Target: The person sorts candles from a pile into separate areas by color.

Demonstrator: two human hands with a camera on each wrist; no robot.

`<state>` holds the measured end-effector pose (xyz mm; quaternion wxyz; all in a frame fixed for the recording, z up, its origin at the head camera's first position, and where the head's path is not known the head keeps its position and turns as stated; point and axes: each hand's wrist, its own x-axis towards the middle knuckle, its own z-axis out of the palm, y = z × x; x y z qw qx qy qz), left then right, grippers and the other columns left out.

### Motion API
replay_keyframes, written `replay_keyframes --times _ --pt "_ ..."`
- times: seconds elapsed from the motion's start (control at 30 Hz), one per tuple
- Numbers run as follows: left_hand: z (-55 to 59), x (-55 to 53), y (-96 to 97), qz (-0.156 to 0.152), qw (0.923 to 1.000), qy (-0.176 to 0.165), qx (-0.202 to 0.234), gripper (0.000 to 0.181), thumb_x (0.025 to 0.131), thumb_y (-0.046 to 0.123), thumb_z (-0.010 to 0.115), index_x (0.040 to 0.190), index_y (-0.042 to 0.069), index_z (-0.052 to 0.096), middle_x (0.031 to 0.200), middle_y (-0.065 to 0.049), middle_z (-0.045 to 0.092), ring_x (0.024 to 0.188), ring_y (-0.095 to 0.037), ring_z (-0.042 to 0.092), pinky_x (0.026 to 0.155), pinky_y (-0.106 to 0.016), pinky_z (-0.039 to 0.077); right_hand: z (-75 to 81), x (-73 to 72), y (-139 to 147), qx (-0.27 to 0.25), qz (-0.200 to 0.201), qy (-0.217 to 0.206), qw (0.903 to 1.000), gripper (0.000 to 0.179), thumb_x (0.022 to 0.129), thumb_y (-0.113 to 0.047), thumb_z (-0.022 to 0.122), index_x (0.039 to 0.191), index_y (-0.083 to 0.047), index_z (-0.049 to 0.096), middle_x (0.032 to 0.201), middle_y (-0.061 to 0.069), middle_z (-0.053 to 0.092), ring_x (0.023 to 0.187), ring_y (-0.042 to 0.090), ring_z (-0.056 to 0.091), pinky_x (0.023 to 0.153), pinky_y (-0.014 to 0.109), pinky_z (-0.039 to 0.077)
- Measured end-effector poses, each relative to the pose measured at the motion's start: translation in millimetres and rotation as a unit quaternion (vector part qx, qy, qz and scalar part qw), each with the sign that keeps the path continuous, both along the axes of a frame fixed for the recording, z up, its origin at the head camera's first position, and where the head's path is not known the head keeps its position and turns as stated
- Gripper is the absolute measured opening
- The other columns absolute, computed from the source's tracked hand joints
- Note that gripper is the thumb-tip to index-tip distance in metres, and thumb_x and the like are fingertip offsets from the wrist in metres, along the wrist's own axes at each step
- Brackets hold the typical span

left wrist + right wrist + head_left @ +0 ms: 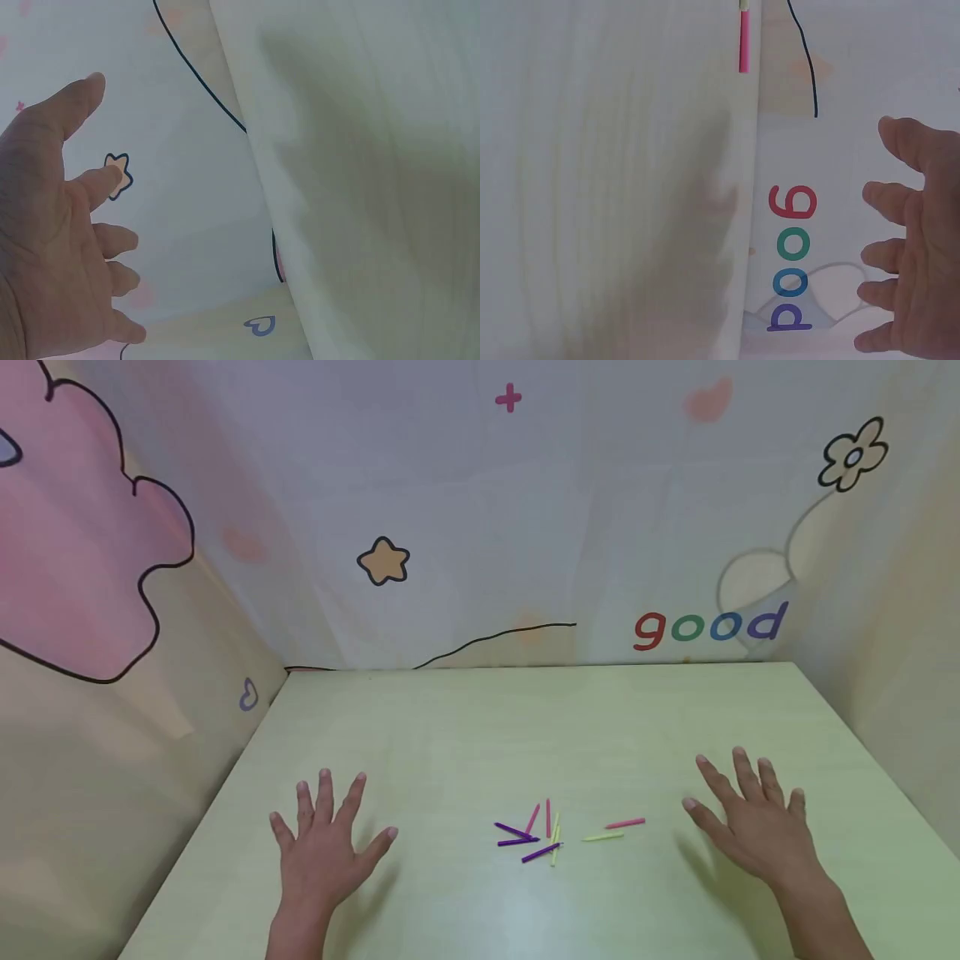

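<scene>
Fingers spread, my left hand (318, 856) hovers over the left part of the table and holds nothing; its palm and separate fingers show in the left wrist view. On the right side my right hand (768, 835) is likewise spread and holds nothing. Between the hands lie short thin sticks with pointed tips, like small crayons. Three purple sticks (517, 842) lie at the left of a loose cluster, one crossing pale yellow sticks (554, 856). Two pink sticks (548, 820) are at its back. Nearest my right hand are another pink stick (626, 823) and a yellow stick (603, 837).
The pale wooden-looking table (450, 735) ends at a printed cloth backdrop (465, 485) at the back. Cloth also hangs along the left and right sides. The backdrop bears a star, a flower and the word "good" (697, 627).
</scene>
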<state>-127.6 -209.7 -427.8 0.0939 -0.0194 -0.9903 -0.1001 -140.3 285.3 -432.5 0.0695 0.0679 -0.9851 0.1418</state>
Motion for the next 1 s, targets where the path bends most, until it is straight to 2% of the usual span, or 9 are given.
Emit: replay_keyframes --times 0.13,0.23,0.43,0.67,0.73,0.87,1.0 --pt "1.5 1.4 4.3 -0.007 0.9997 0.0 0.022 0.082 0.082 0.065 0.052 0.146 0.019 0.03 0.149 -0.025 0.013 0.135 -0.045 0.003 0.097 -0.067 0.0 0.7 0.0 -2 -0.022 0.03 0.045 0.9983 0.068 0.091 -0.044 0.054 0.145 -0.012 0.03 0.146 0.03 0.016 0.132 0.048 0.013 0.089 0.072 0.017" --pt "3.9 3.0 11.4 -0.014 0.9984 0.003 0.054 0.078 0.081 0.056 0.06 0.143 0.016 0.036 0.147 -0.026 0.019 0.134 -0.046 0.009 0.099 -0.065 0.007 0.4 1.5 -6 -0.064 0.046 0.059 0.9952 0.067 0.088 -0.037 0.062 0.143 -0.009 0.035 0.145 0.03 0.022 0.129 0.049 0.022 0.084 0.07 0.026" --pt "2.0 2.1 25.7 -0.02 0.9926 0.017 0.119 0.07 0.079 0.043 0.068 0.137 0.011 0.045 0.143 -0.024 0.031 0.132 -0.043 0.02 0.1 -0.06 0.015 1.3 0.3 -12 -0.155 0.046 0.049 0.9856 0.061 0.087 -0.029 0.065 0.137 -0.003 0.042 0.143 0.029 0.027 0.121 0.055 0.028 0.083 0.068 0.028" --pt "-5.8 -1.8 38.4 -0.028 0.9816 0.06 0.179 0.058 0.078 0.032 0.073 0.127 0.008 0.055 0.133 -0.02 0.045 0.121 -0.037 0.041 0.093 -0.058 0.028 0.4 -1.7 -24 -0.203 0.055 0.047 0.9766 0.055 0.087 -0.025 0.066 0.133 -0.002 0.048 0.139 0.027 0.035 0.121 0.053 0.032 0.085 0.064 0.03" --pt "-7.3 -2.1 42.1 -0.028 0.9783 0.054 0.198 0.056 0.079 0.031 0.073 0.127 0.008 0.056 0.132 -0.02 0.046 0.119 -0.038 0.043 0.092 -0.059 0.03 -0.8 -0.3 -27 -0.214 0.054 0.047 0.9743 0.053 0.087 -0.025 0.067 0.132 -0.002 0.049 0.138 0.026 0.037 0.122 0.051 0.033 0.086 0.063 0.031" --pt "-10.3 -2.6 48.7 -0.023 0.9702 0.019 0.24 0.055 0.08 0.031 0.072 0.128 0.01 0.055 0.135 -0.017 0.044 0.119 -0.038 0.043 0.092 -0.057 0.032 -3.1 4.6 -30 -0.235 0.053 0.044 0.9695 0.051 0.086 -0.023 0.067 0.131 -0.004 0.051 0.137 0.023 0.04 0.122 0.046 0.037 0.087 0.058 0.034" --pt "-13.6 -2.6 56.4 -0.033 0.9616 -0.008 0.272 0.053 0.081 0.029 0.072 0.127 0.01 0.056 0.134 -0.016 0.045 0.119 -0.038 0.044 0.09 -0.055 0.036 -6.3 10.6 -31 -0.253 0.052 0.028 0.9656 0.05 0.087 -0.023 0.067 0.13 -0.004 0.052 0.135 0.021 0.043 0.121 0.04 0.04 0.086 0.05 0.041"
